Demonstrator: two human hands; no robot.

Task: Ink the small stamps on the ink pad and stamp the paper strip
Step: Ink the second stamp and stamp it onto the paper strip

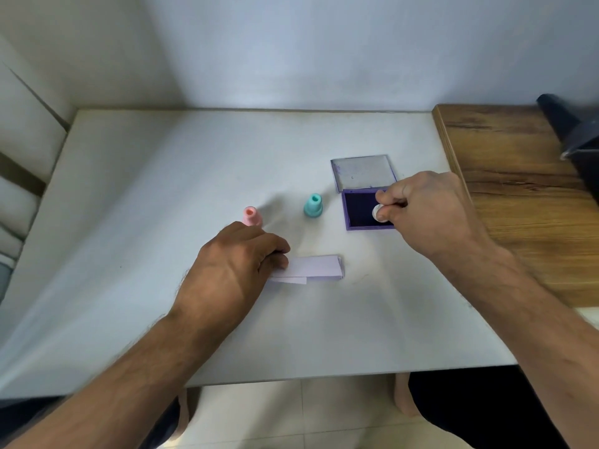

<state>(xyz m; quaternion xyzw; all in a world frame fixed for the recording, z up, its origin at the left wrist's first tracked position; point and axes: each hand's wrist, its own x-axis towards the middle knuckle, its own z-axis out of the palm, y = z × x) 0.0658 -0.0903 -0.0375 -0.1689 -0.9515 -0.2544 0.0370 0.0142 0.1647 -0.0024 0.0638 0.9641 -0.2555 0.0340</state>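
An open purple ink pad (356, 211) lies on the white table, its clear lid (363, 171) folded back behind it. My right hand (424, 212) is over the pad, pinching a small white stamp (377, 212) that sits on or just above the dark ink. A pale lilac folded paper strip (316, 266) lies in front of me, and my left hand (233, 270) rests on its left end, fingers curled and pressing it down. A teal stamp (313, 205) and a pink stamp (252, 217) stand upright behind the strip.
The white table (162, 189) meets a wall at the back. A wooden surface (518, 189) adjoins it on the right, with a dark object (573, 131) at the far right edge. My legs and the tiled floor show below the table's front edge.
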